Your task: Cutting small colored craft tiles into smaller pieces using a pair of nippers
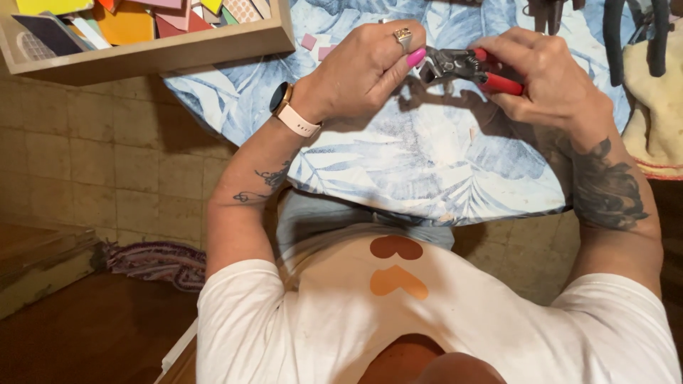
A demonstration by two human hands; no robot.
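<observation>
My right hand [548,78] grips the red handles of a pair of tile nippers [469,67] above the table. Its dark metal jaws point left toward my left hand [370,64]. My left hand, with a ring and pink nails, pinches something small at the jaws; the piece itself is hidden by my fingers. A watch with a pale strap [293,114] sits on my left wrist. Both hands hover over a round table with a blue leaf-patterned cover [427,163].
A wooden tray [163,53] holding several coloured tile pieces rests at the table's upper left. Small pink tile bits [316,46] lie beside it. A yellowish towel [658,114] and dark tool handles [633,35] sit at the right edge. Tiled floor lies below.
</observation>
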